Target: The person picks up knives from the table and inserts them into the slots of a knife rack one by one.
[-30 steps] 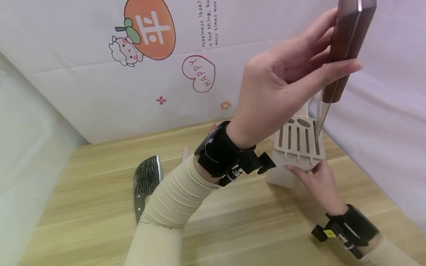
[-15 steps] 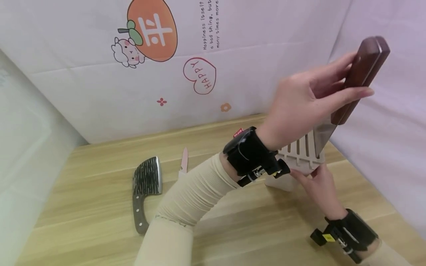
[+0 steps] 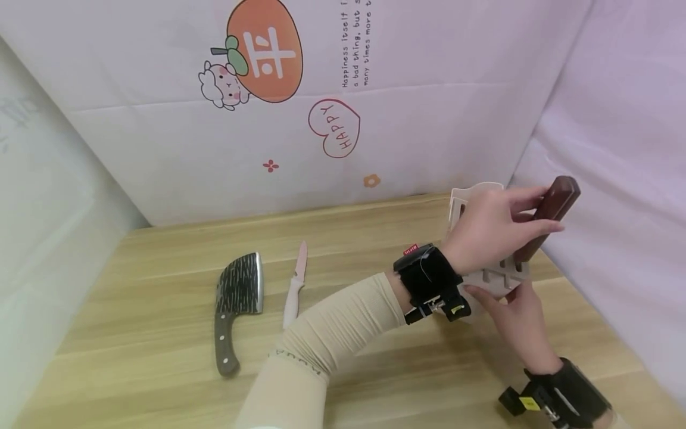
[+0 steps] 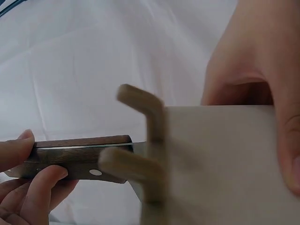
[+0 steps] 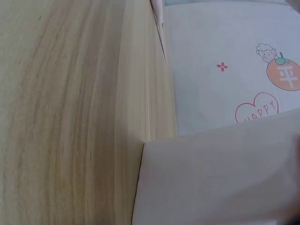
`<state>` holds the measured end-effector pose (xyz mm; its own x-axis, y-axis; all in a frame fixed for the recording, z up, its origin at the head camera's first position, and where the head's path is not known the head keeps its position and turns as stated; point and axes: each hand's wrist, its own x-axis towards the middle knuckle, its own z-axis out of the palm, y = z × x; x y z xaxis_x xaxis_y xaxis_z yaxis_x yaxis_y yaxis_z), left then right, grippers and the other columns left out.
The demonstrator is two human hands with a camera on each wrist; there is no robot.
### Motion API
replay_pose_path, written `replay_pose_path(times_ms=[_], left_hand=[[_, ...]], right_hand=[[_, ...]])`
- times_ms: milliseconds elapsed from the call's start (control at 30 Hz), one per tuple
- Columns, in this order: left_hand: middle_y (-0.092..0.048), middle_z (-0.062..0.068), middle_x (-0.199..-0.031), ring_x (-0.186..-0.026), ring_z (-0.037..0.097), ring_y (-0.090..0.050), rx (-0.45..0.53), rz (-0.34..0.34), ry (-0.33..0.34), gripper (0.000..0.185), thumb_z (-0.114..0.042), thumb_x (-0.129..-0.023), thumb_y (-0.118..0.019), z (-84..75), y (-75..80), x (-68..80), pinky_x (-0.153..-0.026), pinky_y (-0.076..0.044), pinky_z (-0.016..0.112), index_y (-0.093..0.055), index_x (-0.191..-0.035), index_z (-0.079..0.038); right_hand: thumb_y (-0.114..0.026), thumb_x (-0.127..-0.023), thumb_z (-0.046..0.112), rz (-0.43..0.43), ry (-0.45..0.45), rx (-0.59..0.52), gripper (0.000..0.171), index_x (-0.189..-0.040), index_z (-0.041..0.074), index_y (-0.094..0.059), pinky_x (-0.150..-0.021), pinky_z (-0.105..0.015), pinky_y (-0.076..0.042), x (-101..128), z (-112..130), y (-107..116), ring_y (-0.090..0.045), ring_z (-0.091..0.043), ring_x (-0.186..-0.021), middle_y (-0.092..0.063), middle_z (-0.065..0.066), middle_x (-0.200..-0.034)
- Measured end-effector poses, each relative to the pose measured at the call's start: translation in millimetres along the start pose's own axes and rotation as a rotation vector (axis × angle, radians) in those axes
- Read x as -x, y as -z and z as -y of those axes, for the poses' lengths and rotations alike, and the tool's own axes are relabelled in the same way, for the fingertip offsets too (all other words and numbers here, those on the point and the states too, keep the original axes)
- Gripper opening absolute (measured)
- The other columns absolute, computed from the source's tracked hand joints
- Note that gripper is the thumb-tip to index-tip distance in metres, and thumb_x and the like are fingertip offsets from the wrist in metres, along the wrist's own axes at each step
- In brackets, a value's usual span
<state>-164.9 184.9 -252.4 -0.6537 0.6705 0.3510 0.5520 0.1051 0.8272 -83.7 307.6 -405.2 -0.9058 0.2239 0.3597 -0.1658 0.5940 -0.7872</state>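
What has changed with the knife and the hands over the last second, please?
The left hand has lowered the brown-handled knife from high above into the block; its blade is now sunk in a slot, hidden. The grip is unchanged. The right hand still steadies the block's front. The cleaver and paring knife lie as before.

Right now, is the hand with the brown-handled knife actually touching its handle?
Touching. In the left wrist view the left hand pinches the knife handle between its fingers. The head view shows the same grip above the knife block.
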Motion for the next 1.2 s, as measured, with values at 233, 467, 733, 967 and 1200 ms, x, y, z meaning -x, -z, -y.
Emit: replay_pose_path(times_ms=[233,467,733,967,1200], left_hand=[[-0.07,-0.01,-0.127,-0.091,-0.016,-0.063,-0.039,-0.026,0.007,0.057,-0.027,-0.093,-0.079,11.0,-4.5,3.3,-0.068,-0.05,0.003,-0.06,-0.145,-0.018],[-0.07,-0.01,-0.127,-0.094,-0.016,-0.063,-0.028,-0.008,0.02,0.058,-0.027,-0.094,-0.078,9.8,-2.5,1.0,-0.07,-0.049,0.003,-0.058,-0.147,-0.02],[-0.068,-0.01,-0.13,-0.106,-0.016,-0.059,-0.068,0.07,0.002,0.06,-0.027,-0.095,-0.077,21.1,11.1,8.7,-0.083,-0.046,0.002,-0.054,-0.15,-0.022],[-0.067,0.006,-0.134,-0.114,0.002,-0.065,-0.12,0.008,-0.173,0.047,-0.019,-0.098,-0.073,46.5,47.6,36.7,-0.088,-0.05,0.008,-0.061,-0.142,-0.007],[-0.067,0.014,-0.131,-0.121,0.014,-0.064,-0.147,-0.079,-0.243,0.04,-0.011,-0.097,-0.073,70.5,95.0,81.3,-0.094,-0.051,0.014,-0.066,-0.134,0.001]], right_hand=[[-0.074,-0.095,0.007,0.0,0.047,-0.033,0.072,-0.153,0.015,-0.032,-0.075,-0.01,-0.043,-2,5,-4,-0.05,-0.006,-0.105,-0.046,0.006,-0.132],[-0.074,-0.094,0.005,0.006,0.06,-0.034,0.07,-0.15,0.017,-0.034,-0.074,-0.011,-0.044,-7,3,-4,-0.051,-0.008,-0.102,-0.047,0.006,-0.129],[-0.075,-0.094,0.007,0.009,0.041,-0.025,0.079,-0.156,0.019,-0.028,-0.073,-0.009,-0.045,-6,-3,-5,-0.051,-0.007,-0.103,-0.046,0.01,-0.132],[-0.077,-0.088,-0.006,-0.041,0.076,-0.083,0.079,-0.153,0.016,-0.038,-0.081,-0.006,-0.048,-6,-2,-8,-0.056,0.002,-0.109,-0.053,0.017,-0.131],[-0.078,-0.084,-0.01,-0.038,0.067,-0.112,0.088,-0.157,0.017,-0.035,-0.089,-0.006,-0.046,-7,-6,-7,-0.053,0.006,-0.115,-0.051,0.015,-0.14]])
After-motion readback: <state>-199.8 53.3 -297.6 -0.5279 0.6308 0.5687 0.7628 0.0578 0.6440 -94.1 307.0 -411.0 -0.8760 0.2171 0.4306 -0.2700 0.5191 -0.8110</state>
